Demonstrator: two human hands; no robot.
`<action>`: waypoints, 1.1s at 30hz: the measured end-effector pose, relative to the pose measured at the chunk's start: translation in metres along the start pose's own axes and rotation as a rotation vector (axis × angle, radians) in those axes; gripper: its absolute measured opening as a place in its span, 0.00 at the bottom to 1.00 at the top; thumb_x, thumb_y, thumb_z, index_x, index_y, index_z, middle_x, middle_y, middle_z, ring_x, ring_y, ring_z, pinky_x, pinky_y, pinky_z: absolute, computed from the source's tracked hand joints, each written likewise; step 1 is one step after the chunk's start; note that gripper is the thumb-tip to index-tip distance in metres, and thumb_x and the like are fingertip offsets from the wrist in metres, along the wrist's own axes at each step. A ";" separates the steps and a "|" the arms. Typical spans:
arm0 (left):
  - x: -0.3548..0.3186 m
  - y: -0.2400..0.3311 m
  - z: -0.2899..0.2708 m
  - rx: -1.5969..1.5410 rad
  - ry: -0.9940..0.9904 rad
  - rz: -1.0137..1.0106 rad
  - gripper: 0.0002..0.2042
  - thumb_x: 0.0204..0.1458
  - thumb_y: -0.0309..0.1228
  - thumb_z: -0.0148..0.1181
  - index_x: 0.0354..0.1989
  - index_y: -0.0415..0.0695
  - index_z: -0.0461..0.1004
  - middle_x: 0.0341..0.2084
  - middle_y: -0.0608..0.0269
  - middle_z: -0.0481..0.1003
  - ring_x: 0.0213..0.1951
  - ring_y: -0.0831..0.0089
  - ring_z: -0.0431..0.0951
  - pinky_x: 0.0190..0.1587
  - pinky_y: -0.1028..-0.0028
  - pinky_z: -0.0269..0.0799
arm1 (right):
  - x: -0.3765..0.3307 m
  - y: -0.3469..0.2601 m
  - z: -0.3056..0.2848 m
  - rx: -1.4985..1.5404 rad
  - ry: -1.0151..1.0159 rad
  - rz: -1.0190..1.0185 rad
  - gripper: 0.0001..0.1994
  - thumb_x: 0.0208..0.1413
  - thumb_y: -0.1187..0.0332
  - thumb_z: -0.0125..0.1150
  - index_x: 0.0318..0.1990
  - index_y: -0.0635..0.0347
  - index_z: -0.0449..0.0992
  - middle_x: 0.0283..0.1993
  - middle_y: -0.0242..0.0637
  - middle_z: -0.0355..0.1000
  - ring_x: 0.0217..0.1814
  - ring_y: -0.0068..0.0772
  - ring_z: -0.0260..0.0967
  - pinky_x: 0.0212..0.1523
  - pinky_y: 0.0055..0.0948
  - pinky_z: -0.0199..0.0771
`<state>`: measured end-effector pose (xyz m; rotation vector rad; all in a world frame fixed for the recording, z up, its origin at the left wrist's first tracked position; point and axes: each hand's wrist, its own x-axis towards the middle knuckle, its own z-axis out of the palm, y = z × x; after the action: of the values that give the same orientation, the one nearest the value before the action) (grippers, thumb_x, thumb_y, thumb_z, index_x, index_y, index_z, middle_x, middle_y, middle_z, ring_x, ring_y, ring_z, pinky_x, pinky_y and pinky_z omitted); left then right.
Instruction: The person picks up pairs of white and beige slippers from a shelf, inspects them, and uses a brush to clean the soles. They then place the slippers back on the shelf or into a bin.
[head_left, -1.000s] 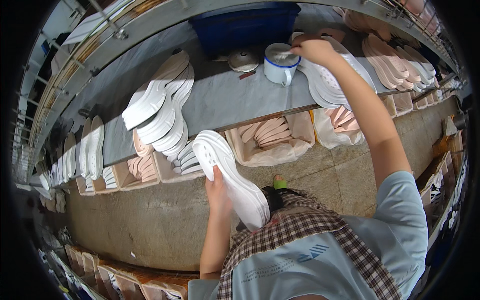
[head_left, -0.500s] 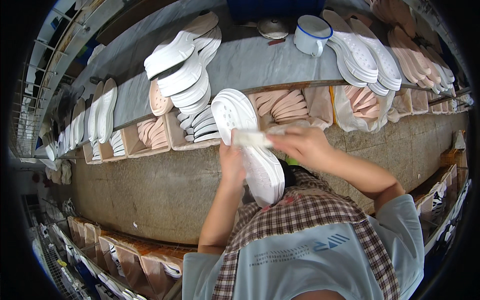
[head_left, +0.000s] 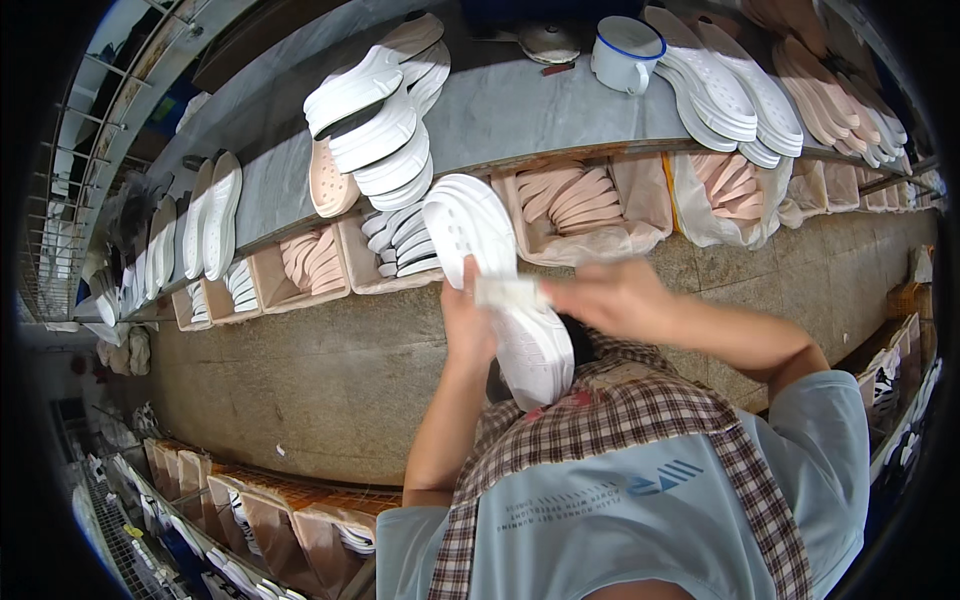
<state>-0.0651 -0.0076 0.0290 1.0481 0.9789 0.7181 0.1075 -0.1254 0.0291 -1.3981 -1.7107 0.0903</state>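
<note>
A stack of white shoe soles (head_left: 538, 360) with small holes stands slantwise in front of my apron. My left hand (head_left: 468, 320) is closed around its left side at the narrow middle, the thumb lying on the upper face. Across that middle runs a short off-white strip (head_left: 508, 292), blurred, so I cannot make out its material. The fingers of my right hand (head_left: 620, 298) are pinched at the strip's right end, smeared by motion. The lower end of the stack is close against the checked apron (head_left: 600, 425).
Ahead is a grey table (head_left: 520, 110) bearing stacked white soles (head_left: 385, 140), more soles (head_left: 705, 90) at the right, and a white enamel mug (head_left: 628, 58). Lined bins with pink soles (head_left: 570, 200) sit below its edge. Behind me stand more bins (head_left: 265, 520).
The strip lies slightly lower in the picture across the soles. My right hand has shifted a little, still at its end. The whole view has moved slightly; the left hand keeps its hold.
</note>
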 end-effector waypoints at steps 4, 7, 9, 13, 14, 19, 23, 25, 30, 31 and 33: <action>0.003 0.000 0.000 0.038 -0.073 0.069 0.19 0.61 0.34 0.48 0.55 0.33 0.62 0.46 0.57 0.71 0.44 0.72 0.72 0.47 0.72 0.69 | 0.012 0.014 -0.001 -0.122 0.096 0.093 0.12 0.51 0.62 0.59 0.44 0.41 0.79 0.20 0.30 0.68 0.17 0.27 0.66 0.14 0.29 0.65; 0.002 0.000 -0.004 0.011 -0.004 -0.006 0.19 0.61 0.33 0.48 0.56 0.33 0.61 0.47 0.58 0.70 0.47 0.72 0.71 0.50 0.73 0.67 | 0.008 0.008 0.001 -0.098 0.099 0.027 0.12 0.51 0.62 0.60 0.44 0.44 0.79 0.20 0.31 0.67 0.18 0.29 0.66 0.15 0.30 0.66; 0.001 -0.001 -0.006 0.021 0.009 -0.009 0.19 0.61 0.34 0.48 0.56 0.33 0.61 0.48 0.57 0.70 0.48 0.72 0.70 0.51 0.72 0.66 | -0.011 -0.005 0.001 0.077 0.014 -0.004 0.12 0.50 0.64 0.60 0.44 0.45 0.79 0.18 0.31 0.64 0.17 0.28 0.65 0.15 0.30 0.65; 0.001 -0.001 -0.005 0.031 -0.022 0.012 0.20 0.61 0.34 0.48 0.57 0.33 0.61 0.49 0.57 0.70 0.48 0.72 0.70 0.51 0.71 0.66 | 0.008 0.013 -0.001 -0.037 0.008 0.059 0.13 0.52 0.63 0.58 0.46 0.46 0.78 0.21 0.32 0.66 0.18 0.29 0.66 0.16 0.31 0.65; 0.001 -0.001 -0.005 0.002 -0.077 0.081 0.20 0.61 0.34 0.48 0.57 0.33 0.60 0.49 0.57 0.69 0.48 0.72 0.70 0.51 0.71 0.66 | 0.014 0.019 0.000 -0.012 0.080 0.025 0.13 0.53 0.63 0.58 0.46 0.46 0.78 0.21 0.31 0.66 0.17 0.29 0.65 0.16 0.30 0.64; 0.001 -0.001 -0.006 0.010 -0.008 -0.021 0.18 0.61 0.34 0.48 0.55 0.34 0.62 0.45 0.58 0.71 0.45 0.72 0.72 0.48 0.73 0.68 | 0.001 0.004 -0.002 -0.044 -0.053 0.015 0.14 0.53 0.62 0.58 0.48 0.44 0.77 0.21 0.30 0.69 0.15 0.25 0.65 0.13 0.28 0.63; -0.005 -0.010 -0.017 0.031 -0.043 -0.041 0.18 0.61 0.34 0.50 0.53 0.34 0.64 0.44 0.59 0.72 0.43 0.74 0.72 0.47 0.74 0.68 | 0.024 0.013 0.007 -0.036 0.105 0.037 0.12 0.52 0.63 0.61 0.44 0.47 0.79 0.18 0.31 0.68 0.17 0.26 0.67 0.14 0.26 0.65; -0.010 -0.018 -0.023 0.016 0.003 -0.054 0.19 0.60 0.35 0.50 0.53 0.34 0.64 0.45 0.59 0.72 0.43 0.74 0.72 0.47 0.74 0.67 | 0.031 0.015 0.010 -0.031 0.156 0.091 0.11 0.51 0.63 0.61 0.42 0.48 0.80 0.20 0.31 0.71 0.19 0.28 0.69 0.16 0.28 0.66; -0.012 -0.036 -0.044 0.033 0.136 -0.076 0.20 0.60 0.37 0.51 0.54 0.34 0.64 0.44 0.57 0.72 0.41 0.74 0.73 0.44 0.74 0.69 | 0.014 0.008 0.030 0.098 -0.194 0.134 0.11 0.51 0.62 0.61 0.42 0.47 0.80 0.22 0.31 0.72 0.20 0.28 0.69 0.19 0.28 0.68; -0.012 -0.039 -0.050 0.023 0.149 -0.134 0.20 0.60 0.38 0.51 0.53 0.34 0.65 0.43 0.57 0.73 0.40 0.74 0.73 0.42 0.74 0.69 | 0.008 0.011 0.040 0.142 -0.162 0.102 0.10 0.51 0.62 0.61 0.42 0.47 0.80 0.22 0.31 0.72 0.20 0.28 0.69 0.19 0.28 0.68; -0.013 -0.046 -0.064 -0.041 0.181 -0.161 0.21 0.59 0.40 0.51 0.52 0.33 0.65 0.40 0.57 0.73 0.38 0.73 0.73 0.39 0.74 0.70 | 0.023 0.044 0.083 0.015 -0.092 0.141 0.11 0.55 0.62 0.58 0.44 0.47 0.78 0.25 0.34 0.72 0.20 0.29 0.68 0.21 0.28 0.68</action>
<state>-0.1269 -0.0118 -0.0213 0.8677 1.1854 0.7053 0.0860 -0.0528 -0.0314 -1.5231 -1.6809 0.2486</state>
